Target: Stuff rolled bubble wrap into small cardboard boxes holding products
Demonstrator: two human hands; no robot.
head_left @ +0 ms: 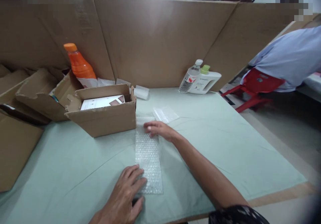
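A long strip of clear bubble wrap (147, 157) lies flat on the green tablecloth, running away from me. My left hand (126, 192) rests at its near left side, fingers spread, with fingertips on the strip's edge. Over the far end of the strip is my right hand (159, 130), its fingers stretched to the left and holding nothing that I can see. Whether it touches the wrap I cannot tell. A smaller clear plastic piece (167, 114) lies just beyond the right hand. Left of the strip's far end stands an open cardboard box (112, 120) with a white box (102, 102) inside.
More cardboard boxes (37, 90) crowd the left side, with an orange bottle (81, 65) behind. A water bottle (190, 76) and a white jug (205, 82) lean against the cardboard partition (163, 43). At right, a person in light blue sits on a red chair (260, 85).
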